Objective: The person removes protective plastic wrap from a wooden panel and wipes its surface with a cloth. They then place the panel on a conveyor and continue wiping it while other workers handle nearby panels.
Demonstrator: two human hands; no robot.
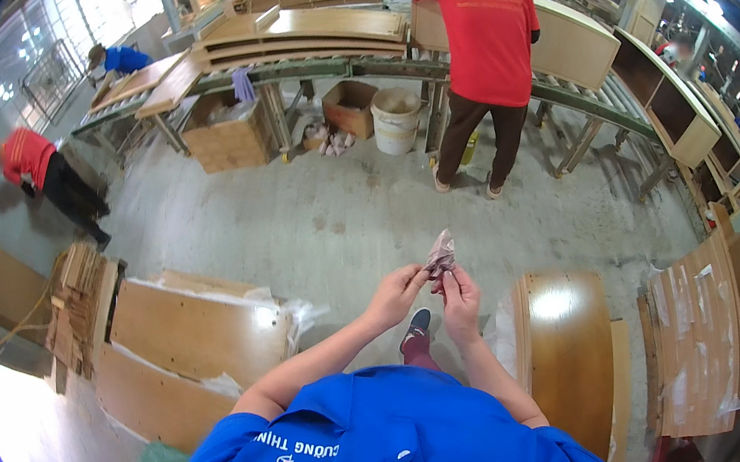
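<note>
In front of my body, over the floor, I hold a small crumpled plastic bag (441, 250). It looks shiny and pinkish-brown, and what is inside cannot be made out. My left hand (396, 294) is closed, its fingertips pinching the bag's lower left side. From below, my right hand (461, 301) pinches the bag's lower end between thumb and fingers. The bag's top points up and away from me.
Stacked curved wooden panels (188, 332) lie at my left, with more wooden panels (568, 336) at my right. Ahead, a person in red (491, 31) stands at a roller conveyor (576, 99). A white bucket (396, 121) and cardboard boxes (229, 137) sit beneath it.
</note>
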